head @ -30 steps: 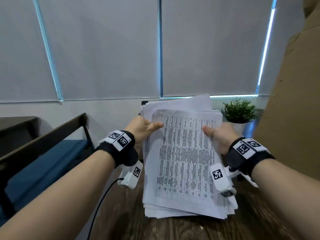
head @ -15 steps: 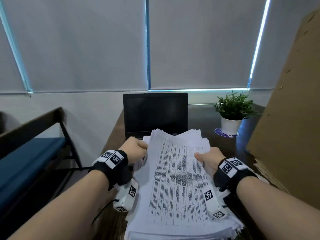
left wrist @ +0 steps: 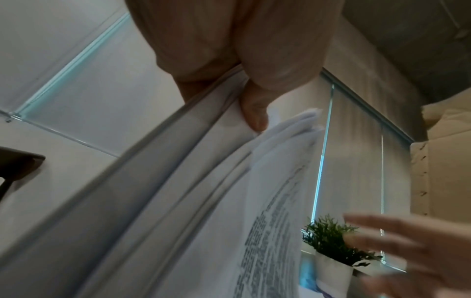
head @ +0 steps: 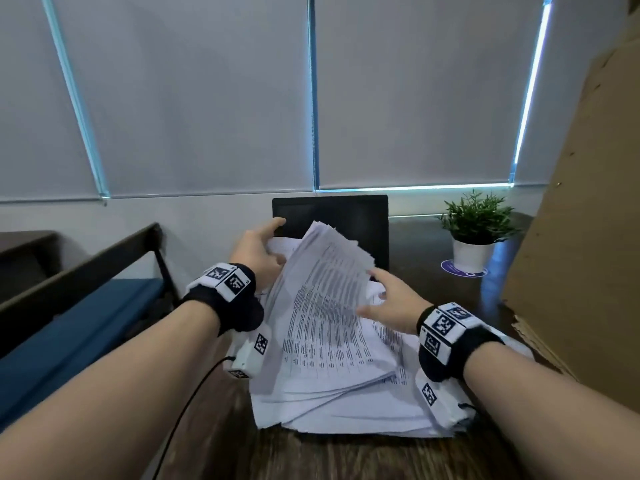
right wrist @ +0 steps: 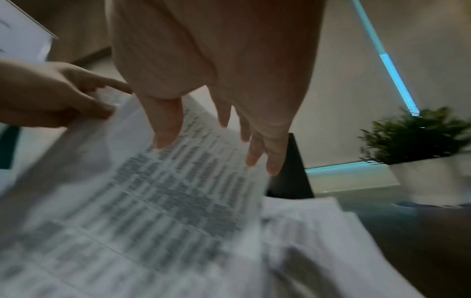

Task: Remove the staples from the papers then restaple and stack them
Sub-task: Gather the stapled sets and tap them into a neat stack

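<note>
Left hand [head: 258, 252] grips papers [head: 325, 327]; right hand [head: 394, 301] spread.

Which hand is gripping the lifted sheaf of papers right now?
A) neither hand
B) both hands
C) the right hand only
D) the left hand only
D: the left hand grips the far left edge of the lifted papers, its thumb pressed on the sheets, while the right hand is spread open beside them with its fingers straight, gripping nothing.
</note>
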{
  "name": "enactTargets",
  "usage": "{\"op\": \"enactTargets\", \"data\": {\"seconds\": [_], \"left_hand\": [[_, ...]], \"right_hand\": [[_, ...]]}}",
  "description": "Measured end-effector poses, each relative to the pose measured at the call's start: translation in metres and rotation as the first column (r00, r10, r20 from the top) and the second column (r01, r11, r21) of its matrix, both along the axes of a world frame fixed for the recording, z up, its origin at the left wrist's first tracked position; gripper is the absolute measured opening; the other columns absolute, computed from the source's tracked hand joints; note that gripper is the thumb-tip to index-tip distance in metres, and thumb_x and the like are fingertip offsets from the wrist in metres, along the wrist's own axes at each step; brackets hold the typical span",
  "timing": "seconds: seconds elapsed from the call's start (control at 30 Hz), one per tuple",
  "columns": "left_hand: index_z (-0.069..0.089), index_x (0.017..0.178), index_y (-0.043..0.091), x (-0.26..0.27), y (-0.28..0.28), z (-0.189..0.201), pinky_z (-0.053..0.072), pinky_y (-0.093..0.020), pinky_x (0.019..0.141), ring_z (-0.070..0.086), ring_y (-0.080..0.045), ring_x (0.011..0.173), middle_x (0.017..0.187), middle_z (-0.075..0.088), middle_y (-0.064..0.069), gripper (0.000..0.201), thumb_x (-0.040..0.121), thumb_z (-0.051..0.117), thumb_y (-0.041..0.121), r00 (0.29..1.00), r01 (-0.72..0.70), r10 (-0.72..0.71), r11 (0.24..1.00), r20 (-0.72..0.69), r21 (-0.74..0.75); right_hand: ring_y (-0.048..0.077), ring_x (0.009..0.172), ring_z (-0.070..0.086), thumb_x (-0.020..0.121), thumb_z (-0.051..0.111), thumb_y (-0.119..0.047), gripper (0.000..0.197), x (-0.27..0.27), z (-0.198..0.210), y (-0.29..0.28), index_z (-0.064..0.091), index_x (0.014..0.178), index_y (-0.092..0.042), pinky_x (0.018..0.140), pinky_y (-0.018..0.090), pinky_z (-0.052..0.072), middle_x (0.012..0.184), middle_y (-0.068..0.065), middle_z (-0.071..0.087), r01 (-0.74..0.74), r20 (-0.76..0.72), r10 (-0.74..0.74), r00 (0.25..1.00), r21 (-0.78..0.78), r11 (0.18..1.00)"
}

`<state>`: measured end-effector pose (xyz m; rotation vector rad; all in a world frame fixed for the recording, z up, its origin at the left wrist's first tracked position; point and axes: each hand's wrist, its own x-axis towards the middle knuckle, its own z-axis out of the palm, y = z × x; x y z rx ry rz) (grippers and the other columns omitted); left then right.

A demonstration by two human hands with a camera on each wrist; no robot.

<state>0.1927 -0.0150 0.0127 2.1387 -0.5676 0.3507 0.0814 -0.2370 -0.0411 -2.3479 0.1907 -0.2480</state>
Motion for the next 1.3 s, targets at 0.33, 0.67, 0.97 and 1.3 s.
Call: {"op": "enactTargets", "data": {"seconds": [0.33, 0.67, 0.97, 1.3], "left_hand": [[0.046, 0.09, 0.032, -0.03, -0.002, 0.0, 0.044, -0.031, 0.077, 0.048, -0.02, 0.083, 0.094, 0.052, -0.002, 0.05, 0.072, 0.072, -0.007, 0.997, 0.056, -0.064, 0.982, -0.038, -0.183], [0.046, 0.091, 0.029, -0.002, 0.022, -0.011, 0.052, -0.032, 0.066, 0.058, -0.025, 0.071, 0.084, 0.058, -0.004, 0.043, 0.077, 0.07, -0.004, 0.981, -0.177, 0.141, 0.935, -0.136, -0.307], [0.056, 0.083, 0.023, -0.002, 0.042, 0.033, 0.046, -0.025, 0.065, 0.055, -0.019, 0.069, 0.074, 0.059, 0.003, 0.021, 0.077, 0.059, 0.003, 0.918, -0.291, 0.352, 0.91, 0.182, -0.296], [0.056, 0.077, 0.023, 0.008, 0.082, 0.095, 0.038, -0.021, 0.056, 0.049, -0.014, 0.063, 0.061, 0.048, 0.013, 0.017, 0.08, 0.056, 0.006, 0.808, -0.257, 0.438, 0.864, 0.393, -0.433]], "right_hand": [[0.022, 0.102, 0.058, 0.077, 0.075, -0.026, 0.06, 0.017, 0.037, 0.045, 0.042, 0.127, -0.035, 0.084, 0.041, 0.052, 0.127, -0.006, 0.046, 0.158, 0.387, -0.069, 0.919, -0.203, 0.966], [0.024, 0.088, 0.04, 0.087, 0.064, -0.019, 0.007, 0.018, 0.019, 0.03, 0.059, 0.091, -0.021, 0.073, 0.029, 0.029, 0.089, -0.003, 0.042, 0.289, 0.401, -0.127, 0.907, -0.376, 0.88], [0.025, 0.08, 0.051, 0.083, 0.061, -0.02, 0.009, 0.045, 0.018, 0.027, 0.055, 0.08, -0.025, 0.074, 0.029, 0.045, 0.083, 0.0, 0.058, 0.195, 0.149, -0.128, 0.98, -0.656, 0.729], [0.029, 0.107, 0.059, 0.088, 0.063, -0.025, 0.015, 0.076, -0.001, 0.033, 0.066, 0.101, -0.02, 0.081, 0.032, 0.045, 0.105, 0.008, 0.068, 0.067, -0.002, -0.106, 0.994, -0.767, 0.638]]}}
